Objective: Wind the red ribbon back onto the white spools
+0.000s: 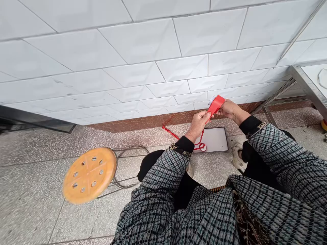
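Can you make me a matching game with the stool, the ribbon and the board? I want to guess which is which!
Things:
1 stool
2 ribbon
3 board

Clues:
a white, lying flat on the floor by the feet
b red, pinched between the left hand and the right hand
c orange, round, with holes

Pairs: 1-c, 2-b, 3-a

The left hand (pixel 200 123) hides part of the red ribbon (pixel 216 103), and the bench (pixel 310 89) is cut off at the right edge.

both hands (pixel 216 115) raised together (fingers pinched).
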Tool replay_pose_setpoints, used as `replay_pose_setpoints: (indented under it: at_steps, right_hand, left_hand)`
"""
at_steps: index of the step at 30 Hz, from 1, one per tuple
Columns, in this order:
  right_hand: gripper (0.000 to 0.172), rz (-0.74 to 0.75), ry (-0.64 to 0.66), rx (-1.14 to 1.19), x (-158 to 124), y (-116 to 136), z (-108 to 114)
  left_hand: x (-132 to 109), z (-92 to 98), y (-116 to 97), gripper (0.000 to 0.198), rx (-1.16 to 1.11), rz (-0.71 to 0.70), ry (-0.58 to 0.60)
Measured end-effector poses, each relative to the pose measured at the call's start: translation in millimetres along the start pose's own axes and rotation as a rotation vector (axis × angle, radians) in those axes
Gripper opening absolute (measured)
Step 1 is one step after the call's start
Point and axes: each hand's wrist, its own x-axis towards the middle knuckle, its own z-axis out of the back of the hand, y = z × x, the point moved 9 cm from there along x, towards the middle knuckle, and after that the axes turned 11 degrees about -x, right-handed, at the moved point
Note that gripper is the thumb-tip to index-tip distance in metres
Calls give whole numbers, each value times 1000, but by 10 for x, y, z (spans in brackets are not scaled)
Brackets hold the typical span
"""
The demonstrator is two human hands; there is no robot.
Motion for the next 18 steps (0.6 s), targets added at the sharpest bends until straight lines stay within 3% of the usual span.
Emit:
replay_pose_setpoints:
  at_steps: [10, 15, 18]
  right_hand:
    - [26, -105, 162, 230, -86, -75, -230]
    - [24, -161, 284, 238, -182, -131, -376]
    - [20, -226, 331, 274, -222, -192, -407]
  left_hand:
    - [31, 90, 80, 52, -83, 7, -62]
    - [11, 7, 102, 104, -159, 75, 42]
    - [2, -36, 82, 117, -163, 104, 143]
